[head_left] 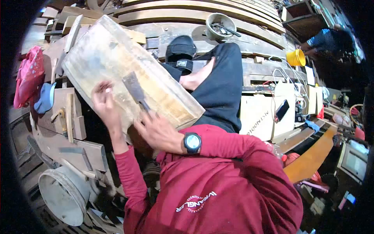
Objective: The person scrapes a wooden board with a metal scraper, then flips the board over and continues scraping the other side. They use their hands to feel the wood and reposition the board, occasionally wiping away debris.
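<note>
A wooden panel (105,58) with a raised edge and a worn, pale-stained face lies tilted across my lap. My right hand (156,130), with a black watch on its wrist, is closed around the handle end of a putty knife (134,87). Its flat, dark blade rests over the panel and points away from me; the handle is mostly hidden by my fingers. On the panel's left part, my left hand (106,105) is bent with its fingers drawn together. A reddish-brown blur shows at its fingertips, and I cannot make out what it is.
A white bucket (64,195) stands at lower left, near a wooden mallet-like tool (61,119) and boards. Ahead are a black slipper (181,50) and a grey bucket (220,27) of small pieces. Right are a yellow bucket (296,57), cables and a phone (281,110).
</note>
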